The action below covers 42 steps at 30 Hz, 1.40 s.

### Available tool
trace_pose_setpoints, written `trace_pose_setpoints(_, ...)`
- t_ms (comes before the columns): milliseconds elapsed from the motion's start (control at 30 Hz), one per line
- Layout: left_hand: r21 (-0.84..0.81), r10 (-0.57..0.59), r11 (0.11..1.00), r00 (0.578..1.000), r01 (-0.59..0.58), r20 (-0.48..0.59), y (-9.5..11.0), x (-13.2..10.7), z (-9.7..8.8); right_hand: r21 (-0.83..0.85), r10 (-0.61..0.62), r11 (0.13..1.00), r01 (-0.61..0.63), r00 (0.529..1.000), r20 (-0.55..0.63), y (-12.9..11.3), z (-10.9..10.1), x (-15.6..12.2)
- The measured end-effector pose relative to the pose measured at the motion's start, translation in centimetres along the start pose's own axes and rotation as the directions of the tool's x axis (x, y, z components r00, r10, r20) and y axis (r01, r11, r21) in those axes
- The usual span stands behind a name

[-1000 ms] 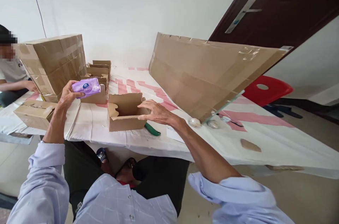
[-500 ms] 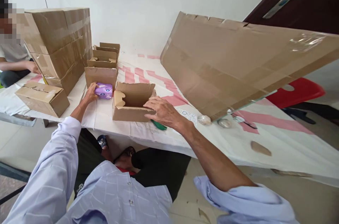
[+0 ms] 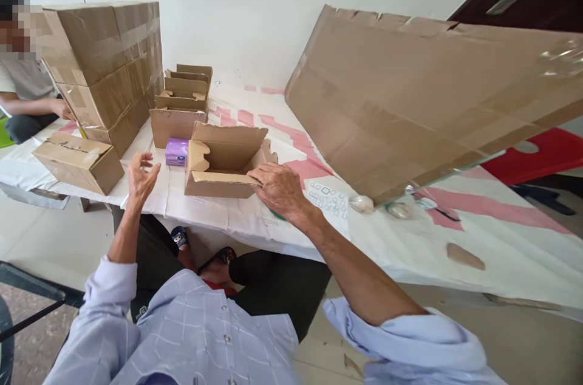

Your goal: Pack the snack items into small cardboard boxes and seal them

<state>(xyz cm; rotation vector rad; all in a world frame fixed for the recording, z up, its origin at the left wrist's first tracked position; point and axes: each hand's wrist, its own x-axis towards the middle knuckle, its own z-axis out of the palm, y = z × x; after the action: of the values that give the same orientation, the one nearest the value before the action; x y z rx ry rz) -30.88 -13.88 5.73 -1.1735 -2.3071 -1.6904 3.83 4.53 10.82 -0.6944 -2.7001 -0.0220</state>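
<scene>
My right hand [image 3: 279, 189] grips the right front corner of a small open cardboard box [image 3: 221, 161] on the white-covered table [image 3: 410, 239]. The box's flaps stand up and I cannot see its inside. My left hand [image 3: 140, 178] hovers open over the table edge, fingers spread, holding nothing. A purple tissue pack [image 3: 177, 151] lies on the table just left of the box, in front of another small carton [image 3: 172, 125].
A tall stack of taped cartons [image 3: 107, 63] stands at the left, with a flat closed box [image 3: 79, 160] before it. A large flattened cardboard sheet [image 3: 419, 99] leans over the table's right. Another person sits at the far left. A red stool [image 3: 542, 154] stands behind the table.
My left hand carried the purple pack down, set it on the table beside the box, let go and drew back open. The right hand stayed on the box.
</scene>
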Motion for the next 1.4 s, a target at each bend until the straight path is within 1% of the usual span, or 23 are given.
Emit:
trace_pose_setpoints(33, -0.018, -0.027, 0.999, 0.999, 0.026, -0.025, 0.5, -2.1, -0.7, 0.014, -0.005, 1.000, 0.005, 1.000, -0.007, -0.7, 0.0, 0.4)
trace_pose_setpoints(67, -0.023, -0.063, 0.998, 0.998, 0.062, -0.023, 1.0, -4.3, -1.3, 0.030, -0.011, 0.999, 0.011, 1.000, -0.015, -1.5, 0.2, 0.8)
trace_pose_setpoints(100, -0.020, -0.111, 0.994, 0.994, 0.111, 0.001, 1.6, -6.3, -1.5, 0.048, -0.015, 0.999, 0.016, 1.000, -0.026, -2.4, 0.4, 1.4)
trace_pose_setpoints(133, -0.005, -0.152, 0.988, 0.987, 0.153, 0.055, 2.2, -8.1, -1.5, 0.064, -0.018, 0.998, 0.020, 0.999, -0.039, -3.4, 0.7, 2.0)
trace_pose_setpoints(167, 0.008, -0.164, 0.986, 0.982, 0.164, 0.098, 2.7, -9.6, -1.3, 0.077, -0.017, 0.997, 0.022, 0.998, -0.053, -4.4, 1.1, 2.7)
trace_pose_setpoints(233, 0.027, -0.174, 0.985, 0.972, 0.172, 0.161, 3.4, -11.4, -0.3, 0.106, 0.001, 0.994, 0.006, 0.997, -0.072, -6.7, 2.1, 4.2)
trace_pose_setpoints(300, 0.049, -0.179, 0.984, 0.963, 0.173, 0.203, 3.6, -11.7, 1.0, 0.148, 0.034, 0.989, -0.024, 0.997, -0.067, -9.1, 3.1, 5.7)
trace_pose_setpoints(367, 0.079, -0.194, 0.980, 0.955, 0.180, 0.223, 3.5, -11.0, 2.0, 0.182, 0.052, 0.982, -0.045, 0.998, -0.035, -11.2, 4.1, 6.9)
trace_pose_setpoints(467, 0.131, -0.223, 0.972, 0.947, 0.197, 0.231, 3.0, -9.4, 3.1, 0.175, 0.001, 0.985, 0.001, 1.000, -0.012, -13.3, 4.9, 7.5)
trace_pose_setpoints(500, 0.144, -0.230, 0.969, 0.944, 0.200, 0.235, 2.8, -9.0, 3.4, 0.171, -0.029, 0.985, 0.034, 0.999, -0.033, -13.7, 4.9, 7.3)
trace_pose_setpoints(567, 0.166, -0.240, 0.965, 0.940, 0.203, 0.242, 2.4, -8.3, 3.9, 0.176, -0.087, 0.978, 0.109, 0.988, -0.127, -13.8, 4.8, 6.5)
trace_pose_setpoints(633, 0.185, -0.252, 0.960, 0.937, 0.210, 0.243, 2.0, -7.7, 4.4, 0.191, -0.111, 0.968, 0.162, 0.961, -0.253, -13.0, 4.6, 5.2)
trace_pose_setpoints(667, 0.194, -0.259, 0.957, 0.935, 0.215, 0.241, 1.8, -7.4, 4.5, 0.199, -0.101, 0.965, 0.168, 0.945, -0.310, -12.2, 4.6, 4.4)
trace_pose_setpoints(700, 0.202, -0.265, 0.954, 0.935, 0.220, 0.237, 1.5, -7.1, 4.6, 0.208, -0.075, 0.966, 0.156, 0.932, -0.355, -11.2, 4.7, 3.5)
trace_pose_setpoints(767, 0.217, -0.274, 0.950, 0.934, 0.226, 0.227, 1.1, -6.5, 4.6, 0.225, 0.015, 0.971, 0.084, 0.915, -0.402, -8.6, 5.2, 1.7)
trace_pose_setpoints(867, 0.240, -0.280, 0.943, 0.938, 0.230, 0.202, 0.6, -5.7, 4.3, 0.220, 0.175, 0.971, -0.094, 0.906, -0.385, -3.5, 6.7, -1.2)
trace_pose_setpoints(967, 0.263, -0.284, 0.936, 0.944, 0.234, 0.171, 0.3, -5.0, 3.7, 0.152, 0.331, 0.943, -0.297, 0.891, -0.310, 1.3, 8.3, -4.1)
trace_pose_setpoints(1067, 0.287, -0.283, 0.930, 0.946, 0.230, 0.158, 0.3, -4.2, 3.3, 0.080, 0.423, 0.906, -0.416, 0.880, -0.214, 4.4, 9.7, -6.3)
trace_pose_setpoints(1133, 0.308, -0.285, 0.924, 0.946, 0.227, 0.156, 0.4, -3.7, 3.2, 0.060, 0.449, 0.893, -0.446, 0.880, -0.152, 5.4, 10.4, -7.2)
trace_pose_setpoints(1233, 0.344, -0.294, 0.911, 0.944, 0.229, 0.151, 0.6, -3.0, 3.1, 0.068, 0.467, 0.884, -0.462, 0.880, -0.093, 5.9, 11.3, -8.0)
trace_pose_setpoints(1400, 0.386, -0.312, 0.890, 0.941, 0.243, 0.129, 0.9, -2.3, 3.2, 0.090, 0.455, 0.890, -0.447, 0.885, -0.103, 5.8, 12.5, -8.7)
